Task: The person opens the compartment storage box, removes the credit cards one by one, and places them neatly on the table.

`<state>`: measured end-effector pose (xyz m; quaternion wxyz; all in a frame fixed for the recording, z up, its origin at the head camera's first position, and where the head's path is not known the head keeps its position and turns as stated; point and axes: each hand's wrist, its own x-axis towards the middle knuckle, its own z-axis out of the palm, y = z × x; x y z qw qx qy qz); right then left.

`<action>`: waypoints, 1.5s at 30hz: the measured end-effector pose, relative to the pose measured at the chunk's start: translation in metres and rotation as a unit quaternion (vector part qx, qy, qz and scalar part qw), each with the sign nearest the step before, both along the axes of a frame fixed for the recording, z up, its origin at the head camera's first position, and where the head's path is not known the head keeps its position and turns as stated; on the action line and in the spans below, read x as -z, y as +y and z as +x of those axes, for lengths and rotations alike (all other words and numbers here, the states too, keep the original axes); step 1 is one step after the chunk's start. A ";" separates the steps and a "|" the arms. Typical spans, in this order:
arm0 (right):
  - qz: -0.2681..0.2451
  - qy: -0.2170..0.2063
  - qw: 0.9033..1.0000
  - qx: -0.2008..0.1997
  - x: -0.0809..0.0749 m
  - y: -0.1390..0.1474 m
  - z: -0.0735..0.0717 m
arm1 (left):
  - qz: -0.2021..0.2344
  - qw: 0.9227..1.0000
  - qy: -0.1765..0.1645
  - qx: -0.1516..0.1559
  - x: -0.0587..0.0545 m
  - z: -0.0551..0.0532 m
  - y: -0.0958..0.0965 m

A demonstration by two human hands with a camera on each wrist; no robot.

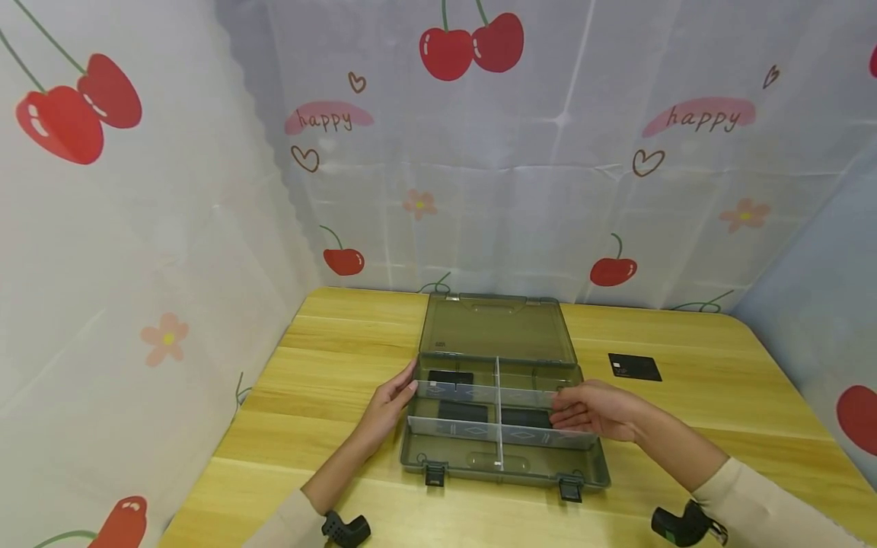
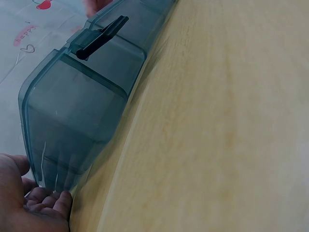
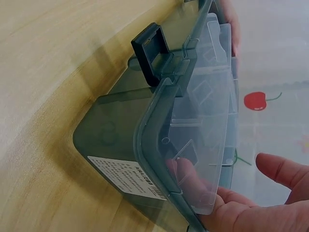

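A translucent dark-green divider box (image 1: 452,460) lies on the table with its lid (image 1: 496,327) folded back. Clear dividers (image 1: 541,438) part it into several compartments. One black card (image 1: 450,377) is in the back left compartment, and dark flat pieces (image 1: 462,412) lie in both middle ones. My left hand (image 1: 389,407) holds the box's left end, thumb at the rim and fingers against the outer wall (image 2: 72,116). The right hand (image 1: 596,411) reaches over the right rim, its fingers inside the middle right compartment; its thumb stands apart in the right wrist view.
Another black card (image 1: 635,367) lies on the wooden table (image 1: 349,320) right of the lid. Two black latches (image 1: 570,489) hang open at the box's front. Printed cherry cloth (image 1: 479,190) closes off the back and sides.
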<state>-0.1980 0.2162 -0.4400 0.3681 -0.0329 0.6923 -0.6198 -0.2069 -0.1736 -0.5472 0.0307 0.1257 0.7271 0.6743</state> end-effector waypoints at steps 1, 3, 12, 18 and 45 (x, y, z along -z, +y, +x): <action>-0.003 -0.002 1.000 -0.001 0.000 0.000 0.000 | 0.000 1.000 0.000 0.000 0.000 0.000 0.000; -0.008 -0.005 1.000 -0.003 0.000 -0.002 0.000 | -0.001 1.000 -0.001 -0.001 0.000 -0.001 0.000; 0.022 0.043 0.999 -0.015 0.005 -0.003 0.004 | -0.001 1.000 -0.004 -0.003 0.000 0.000 0.000; 0.070 0.100 0.993 0.002 0.007 -0.007 0.010 | -0.003 1.000 0.000 -0.002 0.000 0.000 -0.001; 0.098 0.186 0.972 0.101 0.019 -0.019 0.020 | 0.002 1.000 -0.013 0.002 -0.002 0.001 -0.001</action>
